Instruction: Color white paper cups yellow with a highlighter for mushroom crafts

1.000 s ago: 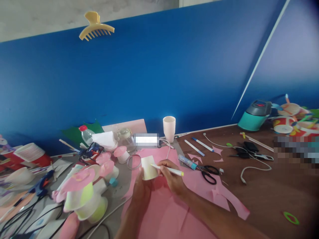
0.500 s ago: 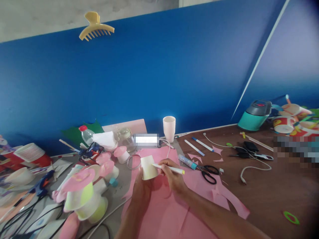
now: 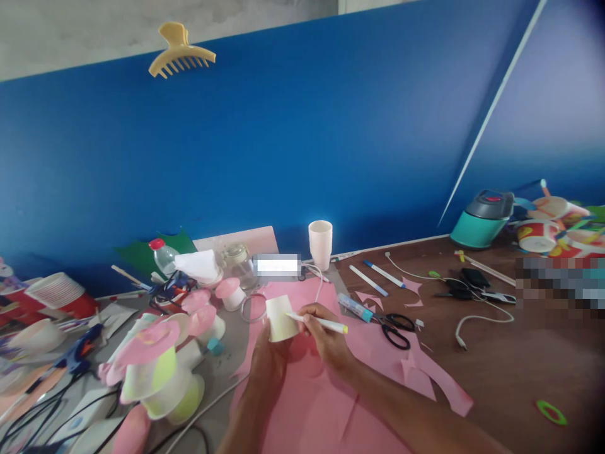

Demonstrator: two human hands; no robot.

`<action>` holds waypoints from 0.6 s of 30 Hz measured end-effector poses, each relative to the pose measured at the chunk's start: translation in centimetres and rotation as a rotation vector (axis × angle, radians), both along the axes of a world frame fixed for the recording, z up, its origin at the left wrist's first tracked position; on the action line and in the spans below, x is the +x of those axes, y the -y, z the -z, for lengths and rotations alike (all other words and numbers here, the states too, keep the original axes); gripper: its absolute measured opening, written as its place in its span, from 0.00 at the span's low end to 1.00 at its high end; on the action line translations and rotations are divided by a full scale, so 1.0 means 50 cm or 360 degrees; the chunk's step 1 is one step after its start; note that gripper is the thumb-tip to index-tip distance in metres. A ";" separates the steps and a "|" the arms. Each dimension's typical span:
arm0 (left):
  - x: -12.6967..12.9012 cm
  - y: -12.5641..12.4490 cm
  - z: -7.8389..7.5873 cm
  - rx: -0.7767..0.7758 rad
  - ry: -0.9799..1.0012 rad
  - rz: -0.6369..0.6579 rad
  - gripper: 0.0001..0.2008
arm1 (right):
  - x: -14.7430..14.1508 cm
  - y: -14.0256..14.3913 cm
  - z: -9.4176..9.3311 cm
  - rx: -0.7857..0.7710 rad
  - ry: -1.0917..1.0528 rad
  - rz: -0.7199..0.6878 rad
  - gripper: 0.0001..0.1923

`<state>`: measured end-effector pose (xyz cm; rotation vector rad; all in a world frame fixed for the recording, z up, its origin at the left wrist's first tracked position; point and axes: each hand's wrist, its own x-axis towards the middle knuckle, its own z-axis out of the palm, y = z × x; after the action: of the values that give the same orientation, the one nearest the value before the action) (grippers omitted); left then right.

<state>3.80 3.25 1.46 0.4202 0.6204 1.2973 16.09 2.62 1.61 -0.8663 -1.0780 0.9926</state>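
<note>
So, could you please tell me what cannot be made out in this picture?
- Head view: the marker tip's contact with the paper cup is too small to tell.
- The cup's open end is covered by the left hand.
- A blurred patch hides whatever sits behind the pink paper.
- A pixelated block masks things at the right edge.
- Both forearms are cut off by the bottom edge.

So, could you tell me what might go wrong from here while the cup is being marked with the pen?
1. The left hand holds the cup in the air, upside down. Pen pressure from the right hand could dent the thin wall or make the line wander.
2. The pink paper lies right below, so a slip could mark it.
3. The open scissors sit close beside the right forearm; a sweep of the arm could knock them.
</note>
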 end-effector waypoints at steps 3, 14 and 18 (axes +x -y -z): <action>-0.003 -0.002 0.003 -0.0037 0.0002 0.0003 0.16 | 0.000 -0.002 -0.005 -0.0013 -0.0025 0.0040 0.09; -0.002 0.000 -0.003 -0.0025 -0.0038 0.0002 0.16 | 0.000 0.006 -0.002 0.0038 -0.0020 0.0028 0.13; -0.006 -0.005 0.002 -0.0032 -0.0049 -0.0056 0.16 | 0.002 0.003 -0.010 0.0048 -0.0007 0.0157 0.15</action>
<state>3.47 3.52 1.37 0.4152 0.6690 1.3193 16.19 2.47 2.10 -0.8839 -1.0340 0.8940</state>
